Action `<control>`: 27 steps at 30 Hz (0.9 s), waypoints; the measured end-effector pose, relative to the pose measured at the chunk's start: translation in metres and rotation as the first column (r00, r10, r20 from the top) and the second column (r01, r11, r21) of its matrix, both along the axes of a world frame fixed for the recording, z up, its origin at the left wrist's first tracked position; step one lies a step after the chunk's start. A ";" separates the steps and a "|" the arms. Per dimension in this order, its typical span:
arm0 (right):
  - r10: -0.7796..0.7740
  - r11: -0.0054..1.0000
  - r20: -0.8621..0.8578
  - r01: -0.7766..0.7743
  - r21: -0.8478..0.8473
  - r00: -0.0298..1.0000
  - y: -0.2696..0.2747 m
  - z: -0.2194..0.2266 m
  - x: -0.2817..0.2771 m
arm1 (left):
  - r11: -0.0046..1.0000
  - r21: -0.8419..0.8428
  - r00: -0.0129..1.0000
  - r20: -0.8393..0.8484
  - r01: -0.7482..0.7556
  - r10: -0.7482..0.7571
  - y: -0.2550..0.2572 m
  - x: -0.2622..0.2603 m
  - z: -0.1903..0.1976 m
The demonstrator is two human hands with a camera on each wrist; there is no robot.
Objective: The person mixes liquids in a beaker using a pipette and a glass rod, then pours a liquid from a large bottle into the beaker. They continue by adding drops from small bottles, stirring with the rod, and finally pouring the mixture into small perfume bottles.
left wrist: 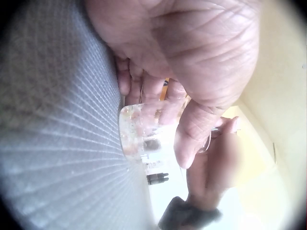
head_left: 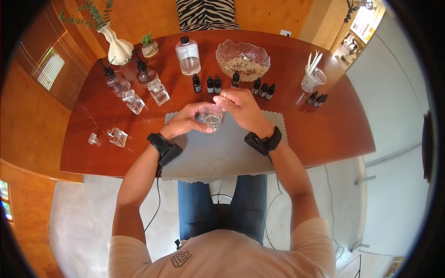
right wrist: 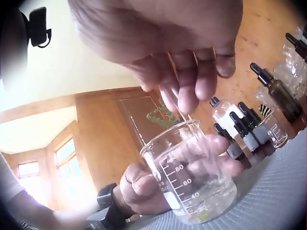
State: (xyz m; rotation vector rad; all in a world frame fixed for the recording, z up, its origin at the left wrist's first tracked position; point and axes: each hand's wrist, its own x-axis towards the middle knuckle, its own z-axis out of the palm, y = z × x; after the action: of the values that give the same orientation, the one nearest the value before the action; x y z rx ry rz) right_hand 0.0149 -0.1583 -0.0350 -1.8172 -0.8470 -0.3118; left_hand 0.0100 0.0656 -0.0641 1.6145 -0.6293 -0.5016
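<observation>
A clear glass beaker (head_left: 212,121) stands over the grey mat (head_left: 204,157), tipped slightly in the right wrist view. White graduations mark its wall (right wrist: 178,187), and a little clear liquid lies at the bottom. My left hand (head_left: 189,119) grips it from the side, thumb (left wrist: 189,143) on the near wall and fingers round the far one. Above the rim, my right hand (head_left: 245,110) pinches a thin clear rod (right wrist: 182,113) that reaches down into the beaker. The rod's upper end is hidden by the fingers.
Several small black-capped dropper bottles (head_left: 210,85) line up beyond the mat. Behind them stand a large clear bottle (head_left: 187,60) and a glass bowl (head_left: 243,60). Square glass bottles (head_left: 134,102) are at left; a cup with white sticks (head_left: 311,79) is at right.
</observation>
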 end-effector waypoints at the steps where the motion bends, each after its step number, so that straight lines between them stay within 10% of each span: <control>1: 0.040 0.999 -0.071 -0.039 0.018 0.997 -0.002 0.000 -0.001 | 1.000 0.009 1.000 -0.007 0.004 -0.004 0.001 0.001 -0.001; 3: 0.124 0.992 -0.209 -0.114 0.061 0.970 -0.004 0.002 -0.002 | 1.000 0.019 1.000 0.024 0.007 -0.007 0.002 0.003 -0.004; 6: -0.013 1.000 0.016 0.013 0.025 1.000 0.001 -0.002 0.001 | 0.999 0.036 0.996 0.086 0.010 -0.013 0.002 0.006 -0.008; 9: 0.101 0.994 -0.254 -0.108 -0.013 0.962 -0.006 0.006 -0.002 | 0.999 0.050 0.997 0.070 0.016 -0.020 0.003 0.005 -0.006; 27: 0.051 0.997 -0.099 -0.045 0.062 0.994 0.000 -0.002 0.000 | 0.999 0.053 0.997 0.075 0.005 -0.009 0.002 0.003 -0.004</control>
State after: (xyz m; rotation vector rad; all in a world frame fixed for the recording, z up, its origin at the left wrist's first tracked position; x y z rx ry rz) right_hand 0.0151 -0.1582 -0.0369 -1.7394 -0.8020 -0.2109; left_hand 0.0133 0.0674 -0.0681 1.6880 -0.6830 -0.4674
